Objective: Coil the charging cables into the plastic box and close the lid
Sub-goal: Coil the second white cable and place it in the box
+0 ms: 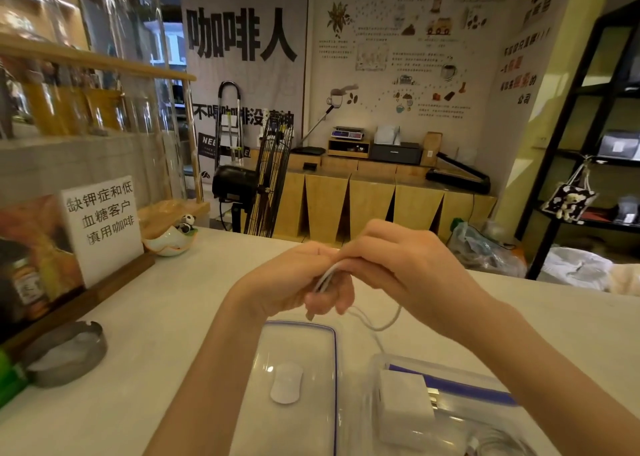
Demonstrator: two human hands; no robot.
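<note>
White charging cable [375, 320] is bunched between both hands at centre frame, raised above the worktop [180, 300]. The left hand [294, 279] has its fingers curled round several strands of the coil. The right hand [398, 261] lies over it from the right, fingers folded down onto the same strands. A loose loop hangs below the hands toward the lower centre of the frame, and one short end with a plug tip points down just beneath the left hand.

Plastic box [450, 414] stands at lower right, directly below the right forearm and nearer to the right hand than to the left. It is open and already holds a white charger block [405, 400]; more pale cable appears to lie at its near edge, though that is blurred. The lid [311, 369], clear with a blue rim seal, lies flat at lower centre, just left of the box, its long axis running from the hands toward the bottom edge.

Judgement: the coil is not yet finished. The coming move is down and to the right, from the hands into the box; the right hand has the shorter path. The trailing loop may catch on the box rim.
</note>
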